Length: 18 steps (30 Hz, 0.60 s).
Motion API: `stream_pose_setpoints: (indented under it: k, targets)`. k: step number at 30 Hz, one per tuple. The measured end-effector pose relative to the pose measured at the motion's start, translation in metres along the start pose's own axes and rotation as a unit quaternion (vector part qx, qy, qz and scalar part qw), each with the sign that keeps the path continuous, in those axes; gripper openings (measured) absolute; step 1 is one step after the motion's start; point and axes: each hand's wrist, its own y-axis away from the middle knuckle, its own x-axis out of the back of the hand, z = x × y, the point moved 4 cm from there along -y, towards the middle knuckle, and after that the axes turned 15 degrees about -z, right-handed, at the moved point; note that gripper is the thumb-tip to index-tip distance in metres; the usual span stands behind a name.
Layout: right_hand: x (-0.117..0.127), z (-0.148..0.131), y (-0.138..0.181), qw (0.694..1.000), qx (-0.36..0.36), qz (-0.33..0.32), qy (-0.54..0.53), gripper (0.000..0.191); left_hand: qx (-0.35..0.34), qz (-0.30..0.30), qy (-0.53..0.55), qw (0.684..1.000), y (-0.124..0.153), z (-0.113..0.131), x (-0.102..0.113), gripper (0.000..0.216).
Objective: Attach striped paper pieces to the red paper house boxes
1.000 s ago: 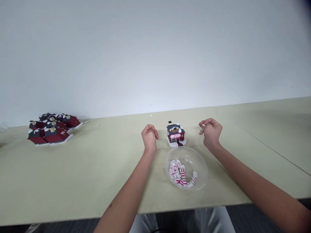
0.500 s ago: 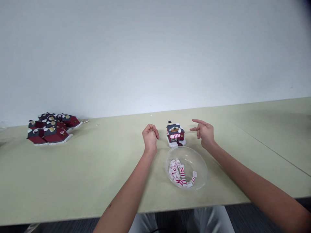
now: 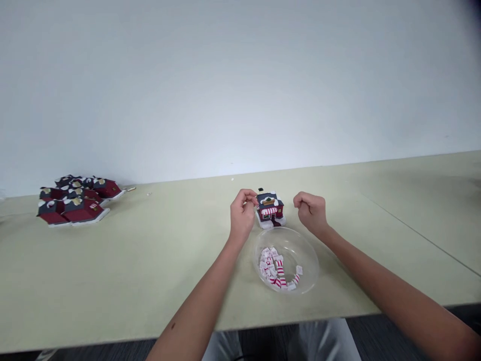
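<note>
A miniature snowy house stands upright on the table, with dark red walls, a dark roof, a white base and a red-and-white striped awning. My left hand is closed at its left side, the fingertips at the wall and roof edge. Whether those fingers pinch a small piece is hidden. My right hand is curled into a fist just right of the house, apart from it, with nothing showing in it. In front of the house sits a clear round bowl holding several small red-and-white striped awning pieces.
A group of similar red miniature houses stands at the far left, near the wall. Small white crumbs lie beside them. A small dark piece shows behind the house. A seam crosses the table at right.
My left hand has moved right, up to the house's left side. My right hand, earlier with two fingers stretched out, has curled into a fist. The house and bowl stay in place.
</note>
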Motion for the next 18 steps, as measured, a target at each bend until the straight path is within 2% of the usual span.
stream_pose_setpoints:
  k: [3, 7, 12, 15, 18]
  targets:
    - [-0.005, 0.009, 0.000, 0.995, -0.067, -0.034, -0.066, 0.012, 0.013, 0.010, 0.003, 1.000, -0.001, -0.005, 0.003, 0.023]
    - [-0.009, 0.014, 0.000, 0.984, -0.124, -0.020, -0.130, 0.007, 0.013, 0.070, -0.018, 0.997, 0.000, -0.009, 0.011, 0.024]
    - [-0.010, 0.020, 0.000, 0.983, -0.125, 0.003, -0.138, 0.012, 0.025, 0.105, 0.083, 0.991, 0.000, -0.014, 0.017, 0.017]
    - [-0.007, 0.022, -0.001, 0.985, -0.118, 0.010, -0.129, 0.018, 0.006, 0.148, 0.117, 0.982, 0.001, -0.013, 0.023, 0.011]
    - [-0.004, 0.021, -0.001, 0.988, -0.107, 0.016, -0.108, 0.035, 0.021, 0.180, 0.164, 0.970, 0.001, -0.012, 0.028, 0.010]
